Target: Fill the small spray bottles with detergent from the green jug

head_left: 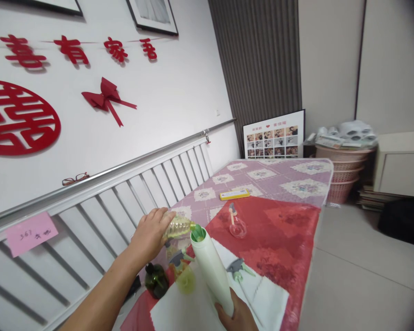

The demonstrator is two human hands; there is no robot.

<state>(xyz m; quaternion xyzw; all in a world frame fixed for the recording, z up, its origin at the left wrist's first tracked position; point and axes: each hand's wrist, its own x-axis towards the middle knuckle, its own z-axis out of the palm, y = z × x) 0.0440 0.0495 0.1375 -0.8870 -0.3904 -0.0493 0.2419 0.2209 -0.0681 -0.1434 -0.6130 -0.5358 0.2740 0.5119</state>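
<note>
My left hand (154, 232) is closed around a clear ribbed bottle (179, 226), tipped so its neck meets the mouth of a pale green bottle (210, 266). Green shows inside that mouth; whether it is liquid or a funnel I cannot tell. Low on the pale green bottle, my right hand (239, 315) grips it at a tilt. A grey and green spray head (238, 267) with a long tube lies on a white cloth (274, 301). To the left stand a dark green bottle (156, 281) and a yellow spray bottle (185, 279).
The table has a red cloth (290, 230) over a purple patterned cover (279, 172). A small clear spray bottle (237, 227) and a yellow box (234, 195) lie farther back. A white slatted rail (124, 197) runs along the left; pink baskets (345, 177) stand beyond the table.
</note>
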